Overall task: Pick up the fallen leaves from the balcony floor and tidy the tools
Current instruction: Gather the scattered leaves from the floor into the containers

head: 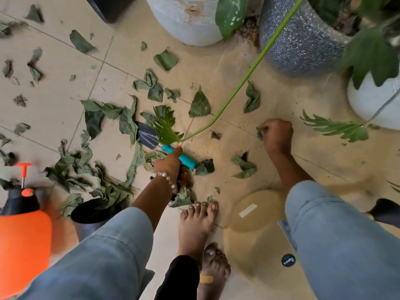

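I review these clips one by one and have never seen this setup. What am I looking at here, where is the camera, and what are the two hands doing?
There is no machine: a person wears one wide-angle camera on the head, looking down at their own hands and bare feet. The left hand reaches to the teal handle of a small trowel lying on the tiled floor; whether it grips it is unclear. The right hand is curled around a bit of leaf. Torn green leaves are scattered about. An orange sprayer stands at the left, plant pots along the top, and a beige basin by the feet.
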Demonstrator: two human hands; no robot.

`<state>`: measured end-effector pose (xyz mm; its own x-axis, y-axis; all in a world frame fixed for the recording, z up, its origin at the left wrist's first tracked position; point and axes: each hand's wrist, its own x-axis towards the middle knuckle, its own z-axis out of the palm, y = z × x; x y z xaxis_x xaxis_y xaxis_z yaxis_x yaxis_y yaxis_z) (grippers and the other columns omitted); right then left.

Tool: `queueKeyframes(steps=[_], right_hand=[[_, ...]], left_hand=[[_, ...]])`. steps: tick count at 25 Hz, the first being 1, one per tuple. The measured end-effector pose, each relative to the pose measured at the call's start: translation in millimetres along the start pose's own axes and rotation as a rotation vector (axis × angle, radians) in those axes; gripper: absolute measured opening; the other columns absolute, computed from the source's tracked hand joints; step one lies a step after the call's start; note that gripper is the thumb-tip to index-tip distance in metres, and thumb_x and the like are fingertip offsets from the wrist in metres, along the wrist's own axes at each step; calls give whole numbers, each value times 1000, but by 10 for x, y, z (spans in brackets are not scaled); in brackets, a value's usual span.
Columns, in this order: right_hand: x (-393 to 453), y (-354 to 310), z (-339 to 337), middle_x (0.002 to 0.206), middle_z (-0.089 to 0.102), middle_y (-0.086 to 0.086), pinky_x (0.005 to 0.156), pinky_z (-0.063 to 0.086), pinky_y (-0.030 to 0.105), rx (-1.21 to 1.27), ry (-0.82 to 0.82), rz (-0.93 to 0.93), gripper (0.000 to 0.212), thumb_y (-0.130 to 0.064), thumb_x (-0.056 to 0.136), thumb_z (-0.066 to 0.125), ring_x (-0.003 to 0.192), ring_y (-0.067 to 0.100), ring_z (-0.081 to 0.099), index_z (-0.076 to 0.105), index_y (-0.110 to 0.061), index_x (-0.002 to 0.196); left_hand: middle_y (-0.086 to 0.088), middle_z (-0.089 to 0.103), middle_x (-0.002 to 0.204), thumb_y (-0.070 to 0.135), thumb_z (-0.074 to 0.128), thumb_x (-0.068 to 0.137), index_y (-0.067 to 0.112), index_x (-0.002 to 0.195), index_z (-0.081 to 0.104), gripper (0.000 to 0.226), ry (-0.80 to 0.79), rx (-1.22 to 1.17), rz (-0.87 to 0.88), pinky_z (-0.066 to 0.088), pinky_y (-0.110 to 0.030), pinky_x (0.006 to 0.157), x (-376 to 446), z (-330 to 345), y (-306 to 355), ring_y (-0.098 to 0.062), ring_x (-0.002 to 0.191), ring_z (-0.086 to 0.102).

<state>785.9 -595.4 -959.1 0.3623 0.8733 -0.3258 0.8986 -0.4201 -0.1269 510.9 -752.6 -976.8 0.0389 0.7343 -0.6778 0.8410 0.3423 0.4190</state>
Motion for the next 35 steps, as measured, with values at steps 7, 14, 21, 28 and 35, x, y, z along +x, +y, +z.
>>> queueKeyframes(steps=[7,14,21,28,35], right_hand=[[493,-489,-80,115,61,17,84,42,27,293,-125,149,48,-7,94,54,106,29,55,41,-6,141],[-307,-674,-167,99,70,11,72,53,15,736,-260,248,12,-2,84,65,85,16,68,67,-2,96],[-1712,-1161,-421,106,66,10,84,44,14,724,-392,-229,18,-5,84,62,92,14,59,72,-2,99],[-1488,-766,-822,119,66,-5,90,43,8,997,-1017,-220,24,-1,90,57,116,12,58,73,-14,102],[-986,-322,240,119,59,21,91,44,37,-172,-380,-88,36,-15,89,62,114,34,52,58,-4,123]], left_hand=[[-14,57,114,16,62,87,17,129,51,43,-18,-240,-45,41,-43,71,277,115,-367,-35,94,57],[-12,57,110,18,54,90,17,127,49,37,64,-354,-72,41,-42,65,206,52,-300,-32,88,54],[-5,69,94,28,62,87,22,117,49,33,101,-877,-522,50,-37,76,267,-605,227,-23,87,67],[-2,61,67,45,59,92,16,76,59,33,168,-817,-539,48,-20,48,-27,-645,439,-21,58,57],[-8,66,92,24,55,92,18,107,63,18,28,-430,-81,43,-38,62,-224,7,-66,-30,78,62]])
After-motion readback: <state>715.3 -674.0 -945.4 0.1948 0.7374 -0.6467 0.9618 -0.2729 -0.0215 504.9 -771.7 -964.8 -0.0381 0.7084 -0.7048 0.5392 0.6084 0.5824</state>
